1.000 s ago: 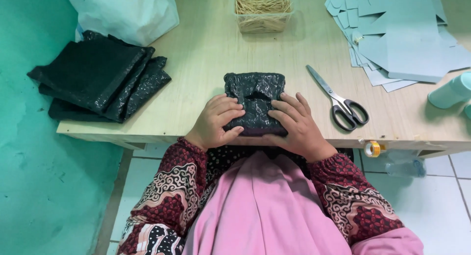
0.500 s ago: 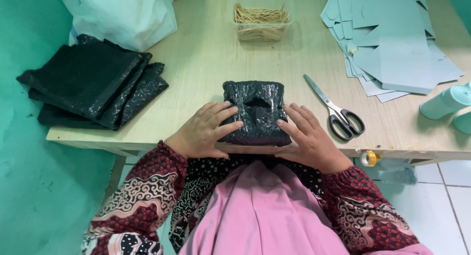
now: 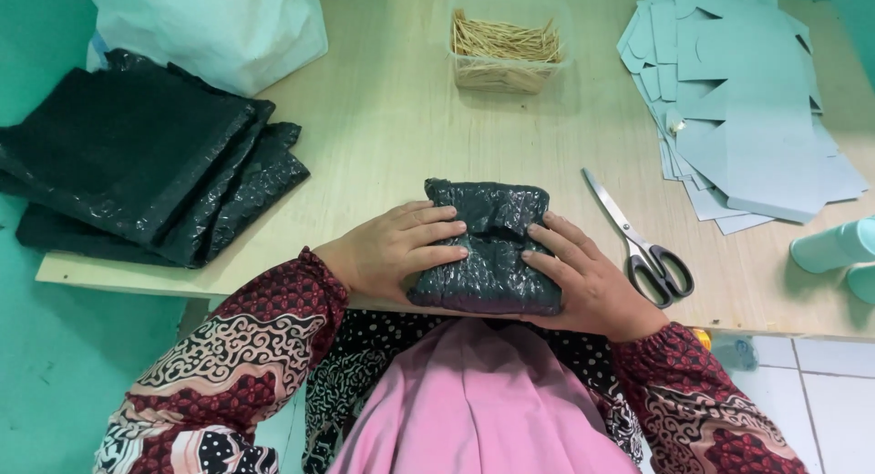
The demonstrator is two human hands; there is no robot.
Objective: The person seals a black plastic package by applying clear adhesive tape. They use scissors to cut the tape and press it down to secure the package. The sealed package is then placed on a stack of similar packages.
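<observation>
A small parcel wrapped in black bubble plastic (image 3: 489, 246) rests at the near edge of the wooden table (image 3: 392, 137). My left hand (image 3: 394, 248) presses on its left side, fingers laid over the top. My right hand (image 3: 585, 278) holds its right side, fingers spread across the wrap. Both hands grip the same parcel from opposite sides.
A stack of black bubble-wrap sheets (image 3: 137, 159) lies at the left. Scissors (image 3: 643, 242) lie right of the parcel. A clear tub of wooden sticks (image 3: 506, 50) stands at the back, pale blue card cut-outs (image 3: 747, 100) at the right, a white bag (image 3: 214, 23) back left, teal rolls (image 3: 834, 246) far right.
The parcel's top flap has been folded down flat, and my hands have shifted from its lower front to its two sides. The view has also drifted slightly.
</observation>
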